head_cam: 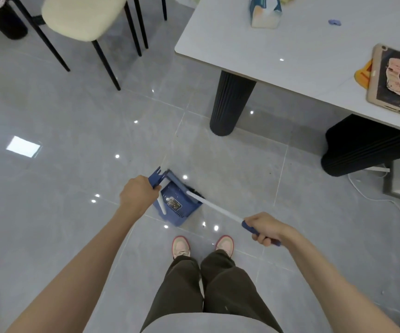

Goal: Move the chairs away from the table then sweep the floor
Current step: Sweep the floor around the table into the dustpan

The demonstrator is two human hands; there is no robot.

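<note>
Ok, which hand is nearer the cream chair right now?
Left. The left hand, gripping the dustpan handle, is on the same side as the chair, nearer the person than it. The right hand, on the broom grip, is farther right, toward the table.

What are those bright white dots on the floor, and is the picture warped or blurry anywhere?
Head view: the dots look like lights mirrored in the glossy floor, with a square glare patch at left; head view's wide lens stretches things toward the corners; the broom shaft looks slightly soft.
</note>
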